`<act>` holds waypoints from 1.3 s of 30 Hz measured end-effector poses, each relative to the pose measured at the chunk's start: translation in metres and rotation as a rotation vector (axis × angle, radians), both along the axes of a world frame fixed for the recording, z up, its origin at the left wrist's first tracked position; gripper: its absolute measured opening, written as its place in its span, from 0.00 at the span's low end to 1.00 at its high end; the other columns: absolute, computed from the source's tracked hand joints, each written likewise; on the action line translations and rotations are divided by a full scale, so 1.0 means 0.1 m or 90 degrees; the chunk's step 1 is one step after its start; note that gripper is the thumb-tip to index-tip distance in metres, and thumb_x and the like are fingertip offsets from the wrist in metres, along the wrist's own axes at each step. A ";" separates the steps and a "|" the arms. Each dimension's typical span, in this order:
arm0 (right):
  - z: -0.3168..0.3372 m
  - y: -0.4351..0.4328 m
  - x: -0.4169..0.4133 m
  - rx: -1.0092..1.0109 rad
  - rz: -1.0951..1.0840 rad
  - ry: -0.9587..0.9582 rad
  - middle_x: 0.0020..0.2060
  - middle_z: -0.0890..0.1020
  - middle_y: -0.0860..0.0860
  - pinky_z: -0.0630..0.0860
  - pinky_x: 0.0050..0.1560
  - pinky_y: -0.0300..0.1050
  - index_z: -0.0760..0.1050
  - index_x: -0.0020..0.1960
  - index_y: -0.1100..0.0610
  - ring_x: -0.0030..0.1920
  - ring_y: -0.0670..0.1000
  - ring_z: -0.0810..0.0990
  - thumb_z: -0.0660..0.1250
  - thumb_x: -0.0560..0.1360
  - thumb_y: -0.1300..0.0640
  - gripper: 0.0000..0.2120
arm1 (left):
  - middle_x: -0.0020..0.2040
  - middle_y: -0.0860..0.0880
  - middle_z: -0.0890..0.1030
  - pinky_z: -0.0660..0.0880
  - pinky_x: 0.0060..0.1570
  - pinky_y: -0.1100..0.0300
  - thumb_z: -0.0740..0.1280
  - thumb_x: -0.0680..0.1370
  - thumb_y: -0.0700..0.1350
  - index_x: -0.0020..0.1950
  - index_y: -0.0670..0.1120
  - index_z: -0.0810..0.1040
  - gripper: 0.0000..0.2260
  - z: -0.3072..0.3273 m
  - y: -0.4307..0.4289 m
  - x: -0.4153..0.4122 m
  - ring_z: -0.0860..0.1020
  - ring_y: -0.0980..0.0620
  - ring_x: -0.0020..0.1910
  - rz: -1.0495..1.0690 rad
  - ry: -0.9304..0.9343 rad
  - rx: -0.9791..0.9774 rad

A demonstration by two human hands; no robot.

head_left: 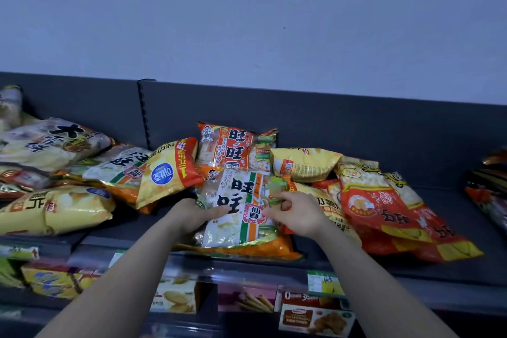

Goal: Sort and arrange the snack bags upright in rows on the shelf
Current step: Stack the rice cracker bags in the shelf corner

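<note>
While flat amid other bags [170,170], white bag [241,217], edges in left hand [192,214] and right hand [297,215] fingers.

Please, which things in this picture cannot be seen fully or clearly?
Head view: left hand, its fingers beyond the thumb hidden under the white-and-green bag.
Head view: orange bag beneath it, mostly covered by that bag.
Head view: dark bags, cut off by the right edge.
Head view: price tag, writing too small and blurred.
</note>
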State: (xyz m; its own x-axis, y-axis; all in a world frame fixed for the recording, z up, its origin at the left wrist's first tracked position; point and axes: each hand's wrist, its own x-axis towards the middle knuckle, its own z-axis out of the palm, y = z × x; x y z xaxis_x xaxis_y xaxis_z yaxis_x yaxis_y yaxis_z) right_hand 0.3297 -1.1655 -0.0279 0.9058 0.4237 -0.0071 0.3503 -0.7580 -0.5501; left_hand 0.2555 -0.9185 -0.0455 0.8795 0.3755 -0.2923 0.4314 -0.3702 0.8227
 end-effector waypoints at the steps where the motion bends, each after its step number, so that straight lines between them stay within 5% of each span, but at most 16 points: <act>1: 0.01 0.00 -0.01 0.013 -0.007 0.004 0.54 0.80 0.50 0.69 0.67 0.56 0.72 0.69 0.51 0.62 0.55 0.74 0.65 0.72 0.33 0.32 | 0.54 0.44 0.83 0.77 0.58 0.46 0.78 0.55 0.71 0.56 0.42 0.80 0.42 0.03 0.00 -0.02 0.81 0.43 0.51 -0.002 -0.021 -0.015; 4: 0.01 0.01 -0.04 0.064 -0.032 0.027 0.53 0.80 0.49 0.71 0.65 0.55 0.75 0.66 0.52 0.58 0.54 0.76 0.67 0.72 0.34 0.30 | 0.46 0.39 0.84 0.77 0.42 0.53 0.68 0.78 0.56 0.50 0.43 0.82 0.15 0.20 -0.08 -0.07 0.80 0.43 0.40 -0.006 -0.087 0.058; 6: -0.01 0.01 -0.04 0.086 -0.042 0.039 0.54 0.80 0.47 0.71 0.65 0.55 0.72 0.70 0.50 0.59 0.54 0.76 0.67 0.71 0.34 0.33 | 0.44 0.40 0.84 0.77 0.38 0.51 0.63 0.81 0.54 0.54 0.45 0.82 0.15 0.32 -0.14 -0.04 0.81 0.42 0.37 -0.011 -0.143 0.144; 9: -0.01 0.01 -0.06 0.151 -0.040 0.087 0.56 0.79 0.48 0.74 0.62 0.51 0.66 0.74 0.48 0.58 0.52 0.77 0.68 0.70 0.33 0.37 | 0.45 0.44 0.84 0.69 0.29 0.58 0.61 0.82 0.53 0.58 0.47 0.82 0.15 0.60 -0.24 -0.02 0.73 0.54 0.29 -0.025 -0.251 0.243; 15: 0.27 0.08 -0.14 0.316 0.051 0.163 0.58 0.80 0.45 0.75 0.56 0.40 0.58 0.77 0.43 0.55 0.43 0.80 0.70 0.71 0.36 0.39 | 0.28 0.51 0.74 0.65 0.36 0.57 0.61 0.82 0.53 0.54 0.52 0.84 0.12 1.14 -0.18 -0.13 0.78 0.39 0.39 0.075 -0.412 0.306; 18: 0.50 0.09 -0.14 0.387 0.082 0.145 0.53 0.79 0.38 0.72 0.47 0.30 0.56 0.76 0.40 0.51 0.34 0.79 0.70 0.73 0.41 0.37 | 0.41 0.53 0.83 0.71 0.44 0.54 0.60 0.82 0.54 0.54 0.55 0.84 0.13 1.32 -0.20 -0.13 0.78 0.47 0.44 0.109 -0.458 0.336; 20: 0.60 0.06 -0.11 0.402 0.092 0.140 0.58 0.80 0.42 0.73 0.56 0.35 0.56 0.76 0.39 0.56 0.37 0.78 0.72 0.69 0.37 0.40 | 0.50 0.50 0.84 0.71 0.44 0.53 0.59 0.82 0.54 0.55 0.54 0.84 0.13 1.45 -0.27 -0.10 0.79 0.45 0.49 0.138 -0.477 0.383; 22: 0.65 -0.04 -0.07 0.404 0.092 0.161 0.62 0.80 0.46 0.70 0.67 0.48 0.53 0.77 0.39 0.62 0.45 0.77 0.73 0.65 0.33 0.47 | 0.49 0.46 0.84 0.70 0.41 0.53 0.59 0.82 0.54 0.55 0.53 0.83 0.14 1.61 -0.38 -0.04 0.79 0.41 0.48 0.160 -0.481 0.449; 28: 0.81 -0.33 0.09 0.447 0.087 0.212 0.67 0.76 0.44 0.70 0.66 0.60 0.50 0.75 0.31 0.63 0.52 0.73 0.71 0.68 0.34 0.43 | 0.48 0.41 0.82 0.68 0.41 0.51 0.57 0.83 0.51 0.53 0.47 0.82 0.16 1.99 -0.84 0.16 0.78 0.35 0.48 0.177 -0.540 0.532; 36: 1.02 -1.12 0.38 0.573 0.038 0.083 0.62 0.80 0.51 0.73 0.66 0.58 0.60 0.74 0.38 0.63 0.54 0.78 0.78 0.62 0.38 0.46 | 0.46 0.45 0.83 0.71 0.41 0.52 0.57 0.83 0.51 0.52 0.47 0.82 0.16 2.09 -1.56 0.57 0.78 0.41 0.46 0.137 -0.597 0.393; 39: 1.15 -1.58 0.43 0.576 0.005 0.017 0.58 0.82 0.51 0.76 0.62 0.54 0.64 0.74 0.43 0.57 0.51 0.82 0.77 0.68 0.46 0.38 | 0.47 0.46 0.83 0.74 0.45 0.49 0.56 0.84 0.51 0.52 0.44 0.82 0.17 2.07 -1.90 0.76 0.78 0.42 0.47 0.109 -0.608 0.342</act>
